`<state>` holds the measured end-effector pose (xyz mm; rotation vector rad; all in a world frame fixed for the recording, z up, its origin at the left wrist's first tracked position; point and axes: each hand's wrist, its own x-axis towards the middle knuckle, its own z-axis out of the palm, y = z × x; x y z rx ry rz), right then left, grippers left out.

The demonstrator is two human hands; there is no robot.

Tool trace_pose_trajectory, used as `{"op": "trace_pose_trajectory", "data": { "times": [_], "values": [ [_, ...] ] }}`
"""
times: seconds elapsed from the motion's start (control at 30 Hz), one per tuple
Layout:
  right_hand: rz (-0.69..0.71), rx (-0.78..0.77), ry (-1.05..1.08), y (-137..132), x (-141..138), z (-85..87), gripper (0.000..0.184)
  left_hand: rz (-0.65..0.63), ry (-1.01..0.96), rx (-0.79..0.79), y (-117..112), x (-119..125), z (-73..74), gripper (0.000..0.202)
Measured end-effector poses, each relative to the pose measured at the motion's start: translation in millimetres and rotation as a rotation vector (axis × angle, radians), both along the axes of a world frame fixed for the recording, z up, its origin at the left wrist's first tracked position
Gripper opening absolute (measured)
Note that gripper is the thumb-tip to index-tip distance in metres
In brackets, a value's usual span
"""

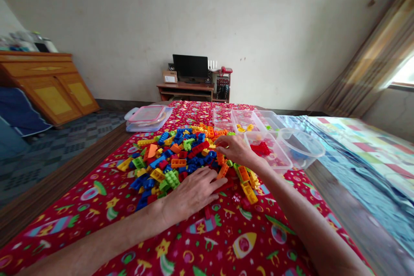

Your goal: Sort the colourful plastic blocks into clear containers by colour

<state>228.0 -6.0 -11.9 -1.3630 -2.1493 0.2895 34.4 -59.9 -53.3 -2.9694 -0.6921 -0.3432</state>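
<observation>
**Left hand** [191, 194]: fingers spread flat, pressing on the heap, closed on nothing.
**Right hand** [234, 150]: fingers curled down at the heap's far side; whether they grip a brick, cannot tell.
**Toy building bricks** [170, 157]: heap lying mostly left of the right hand, long axis running crosswise on a **red rocket-print cloth** [207, 248].
**Clear plastic tub** [280, 160]: just beyond the right hand, nearer it than the left.
</observation>
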Motion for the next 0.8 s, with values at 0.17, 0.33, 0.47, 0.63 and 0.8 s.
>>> {"op": "trace_pose_trajectory", "data": {
  "times": [0.17,0.33,0.47,0.63,0.8],
  "values": [
    [0.019,0.027,0.022,0.2,0.7,-0.5,0.019,0.022,-0.082,0.001,5.4,-3.0,3.3,0.014],
    [0.075,-0.109,0.231,7.3,5.6,-5.6,0.019,0.146,-0.282,0.024,20.5,-8.2,3.5,0.014],
    [0.167,-0.306,0.477,7.0,7.8,-2.6,0.022,0.301,-0.368,-0.061,31.2,-11.0,1.8,0.028],
    [0.306,-0.334,0.447,3.2,6.6,1.8,0.032,0.381,-0.385,-0.203,33.5,-10.0,3.0,0.027],
    [0.431,-0.434,0.427,1.7,6.5,2.0,0.042,0.387,-0.390,-0.207,32.8,-8.5,2.1,0.026]
  ]
}}
